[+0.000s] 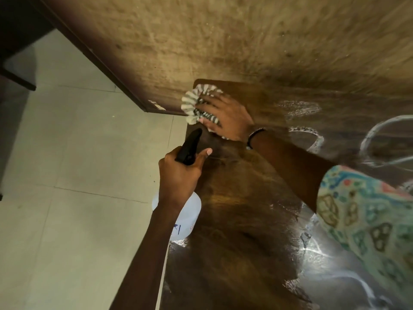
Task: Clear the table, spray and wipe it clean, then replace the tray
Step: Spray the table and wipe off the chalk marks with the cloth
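The dark wooden table shines with wet streaks and reflections. At its far left corner, my right hand presses a crumpled striped grey-and-white cloth flat against the tabletop, fingers spread over it. My left hand grips the black trigger head of a white spray bottle, held over the table's left edge, nozzle pointing toward the cloth. No tray is in view.
A tan wooden panel or door rises just beyond the table's far edge. Pale floor tiles lie to the left. Dark furniture stands at the upper left. My patterned sleeve covers the right side.
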Action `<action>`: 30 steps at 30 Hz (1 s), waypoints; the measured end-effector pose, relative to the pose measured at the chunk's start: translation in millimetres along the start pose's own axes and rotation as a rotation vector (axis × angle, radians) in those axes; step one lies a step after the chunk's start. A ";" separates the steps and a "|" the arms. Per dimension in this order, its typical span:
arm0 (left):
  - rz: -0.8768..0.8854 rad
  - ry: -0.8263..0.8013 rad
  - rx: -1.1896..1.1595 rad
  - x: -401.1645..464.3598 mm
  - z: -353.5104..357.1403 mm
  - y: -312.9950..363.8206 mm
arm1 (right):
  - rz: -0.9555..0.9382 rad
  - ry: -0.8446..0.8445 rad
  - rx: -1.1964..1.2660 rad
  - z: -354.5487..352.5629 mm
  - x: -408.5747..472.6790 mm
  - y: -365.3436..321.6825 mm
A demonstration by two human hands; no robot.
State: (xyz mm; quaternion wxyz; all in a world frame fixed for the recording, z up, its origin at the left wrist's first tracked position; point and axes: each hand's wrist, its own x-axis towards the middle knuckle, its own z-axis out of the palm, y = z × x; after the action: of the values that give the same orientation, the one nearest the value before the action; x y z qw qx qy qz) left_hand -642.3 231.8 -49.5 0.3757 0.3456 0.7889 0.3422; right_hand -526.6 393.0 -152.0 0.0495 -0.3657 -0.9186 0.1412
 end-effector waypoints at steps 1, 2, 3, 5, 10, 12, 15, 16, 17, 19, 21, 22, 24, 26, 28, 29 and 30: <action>0.016 -0.008 0.007 -1.6 0.8 0.8 | -0.050 -0.013 0.001 1.1 -12.9 -8.5; 0.029 -0.016 0.013 -3.0 1.3 1.6 | -0.101 -0.015 0.000 2.0 -28.4 -15.4; 0.046 -0.028 0.020 -5.0 1.8 3.8 | -0.144 -0.008 0.002 2.0 -47.2 -19.6; 0.075 -0.054 0.028 -8.6 5.0 8.1 | -0.182 0.012 0.016 2.5 -88.2 -18.3; 0.050 -0.129 0.063 -15.6 27.8 18.5 | -0.113 0.013 -0.006 -6.9 -154.4 27.1; 0.060 -0.154 0.080 -18.6 40.9 27.3 | -0.064 0.036 -0.006 -11.6 -157.7 34.1; 0.088 -0.204 0.093 -26.9 68.0 45.7 | -0.057 0.117 -0.025 -10.9 -160.4 32.6; 0.114 -0.227 0.111 -29.1 77.8 50.8 | -0.059 0.144 -0.020 -10.6 -161.3 32.5; 0.137 -0.254 0.132 -30.9 86.3 55.1 | -0.057 0.162 -0.009 -10.2 -161.6 32.3; 0.166 -0.302 0.152 -35.6 103.9 64.9 | -0.052 0.197 0.005 -10.4 -164.6 34.5; 0.181 -0.318 0.173 -38.0 120.6 70.7 | -0.067 0.260 -0.007 -9.9 -169.3 36.8; 0.187 -0.310 0.192 -39.1 126.7 72.4 | -0.078 0.300 -0.006 -10.4 -170.7 36.2; 0.182 -0.296 0.236 -41.5 137.5 75.9 | -0.092 0.346 0.001 -13.7 -173.9 37.5; 0.155 -0.290 0.241 -42.0 143.6 76.7 | -0.107 0.326 -0.019 -14.0 -176.4 41.1; 0.145 -0.307 0.236 -42.5 145.9 77.6 | -0.101 0.273 -0.041 -12.9 -178.1 45.5; 0.139 -0.317 0.232 -42.8 147.2 77.9 | -0.101 0.255 -0.051 -12.1 -179.1 48.0; 0.138 -0.318 0.234 -43.7 148.3 78.6 | -0.109 0.252 -0.070 -11.0 -179.7 49.7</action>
State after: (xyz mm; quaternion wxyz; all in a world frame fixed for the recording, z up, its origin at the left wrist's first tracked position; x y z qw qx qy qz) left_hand -475.7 279.8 -42.8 0.4283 0.4899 0.7285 0.2144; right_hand -361.0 306.6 -153.9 0.1593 -0.3318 -0.9279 0.0590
